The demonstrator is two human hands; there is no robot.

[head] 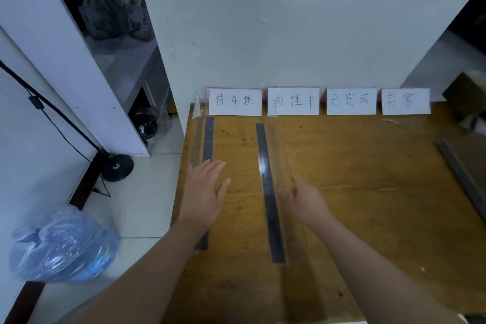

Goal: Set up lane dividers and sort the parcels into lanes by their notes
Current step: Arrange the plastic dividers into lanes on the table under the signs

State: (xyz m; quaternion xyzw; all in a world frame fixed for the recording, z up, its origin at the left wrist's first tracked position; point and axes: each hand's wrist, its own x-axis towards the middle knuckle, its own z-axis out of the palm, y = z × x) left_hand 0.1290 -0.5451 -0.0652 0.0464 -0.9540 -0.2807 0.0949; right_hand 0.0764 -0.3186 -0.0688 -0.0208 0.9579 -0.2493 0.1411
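Two clear plastic lane dividers with dark base strips stand on the wooden table. The left divider runs along the table's left edge; my left hand lies over its near half with fingers straight. The second divider stands near the middle, and my right hand touches its clear wall from the right side, fingers loosely extended. Several handwritten paper labels lean on the wall at the back: first, second, third. No parcels are visible.
A dark flat object lies at the table's right edge. On the tiled floor to the left sit a blue plastic bag, a round black lamp base and a white shelf unit.
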